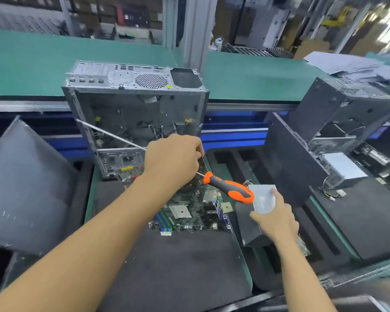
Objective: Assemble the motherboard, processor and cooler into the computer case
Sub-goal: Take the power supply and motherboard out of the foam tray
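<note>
Black mat (pixel 178 266) is lying under the forearms, the computer case (pixel 135 113) standing beyond the left hand (pixel 173 158), which is gripping a screwdriver (pixel 230 188) by its shaft. Between the hands the motherboard (pixel 189 210) is lying; the right hand (pixel 277 221), fingers straight, is touching a grey box (pixel 263 198).

Bare matt metal case (pixel 135 104)

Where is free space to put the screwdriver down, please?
Free: the black mat nearer than the motherboard, between the two forearms. Crowded: the motherboard itself, the computer case behind it, and the grey box under the right hand.
</note>
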`<state>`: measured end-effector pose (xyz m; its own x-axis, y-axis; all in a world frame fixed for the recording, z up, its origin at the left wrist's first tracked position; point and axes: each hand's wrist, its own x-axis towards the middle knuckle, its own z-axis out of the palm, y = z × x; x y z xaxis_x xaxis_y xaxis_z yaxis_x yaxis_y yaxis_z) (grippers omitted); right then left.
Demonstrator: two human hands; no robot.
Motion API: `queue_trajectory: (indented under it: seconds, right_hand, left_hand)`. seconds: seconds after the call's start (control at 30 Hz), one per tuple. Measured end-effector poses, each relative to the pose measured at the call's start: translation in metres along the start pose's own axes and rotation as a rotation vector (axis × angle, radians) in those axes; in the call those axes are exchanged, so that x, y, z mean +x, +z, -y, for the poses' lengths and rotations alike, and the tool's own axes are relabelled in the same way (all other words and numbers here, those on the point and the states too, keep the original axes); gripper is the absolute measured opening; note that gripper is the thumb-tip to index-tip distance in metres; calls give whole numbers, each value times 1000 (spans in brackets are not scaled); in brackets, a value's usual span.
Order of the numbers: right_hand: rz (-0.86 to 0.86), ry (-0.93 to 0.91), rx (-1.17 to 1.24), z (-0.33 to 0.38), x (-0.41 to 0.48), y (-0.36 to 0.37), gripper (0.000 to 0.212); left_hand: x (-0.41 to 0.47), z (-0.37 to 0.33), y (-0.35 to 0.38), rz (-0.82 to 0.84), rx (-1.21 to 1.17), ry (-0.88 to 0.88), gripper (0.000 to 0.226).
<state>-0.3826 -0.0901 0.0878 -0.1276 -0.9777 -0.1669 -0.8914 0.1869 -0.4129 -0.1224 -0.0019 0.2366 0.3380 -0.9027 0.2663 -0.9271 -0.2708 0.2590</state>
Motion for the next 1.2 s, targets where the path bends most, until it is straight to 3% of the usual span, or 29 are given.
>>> queue_trajectory:
  seconds: [0.3,0.47,0.6,1.0,1.2]
  right_hand:
    - [-11,-48,37,19,-14,6,99]
    - [-22,-40,52,26,-11,3,99]
    - [-19,-34,66,28,-9,5,98]
    - [-6,12,123,14,3,6,99]
    - [4,48,94,6,17,-8,99]
  left_hand:
    - [-30,54,-16,51,3,-117,12]
    - [-35,52,-36,40,89,-44,8]
    - [-24,47,-40,133,181,-4,14]
    - [32,-15,64,453,63,224,13]
    - [70,-55,142,561,204,256,10]
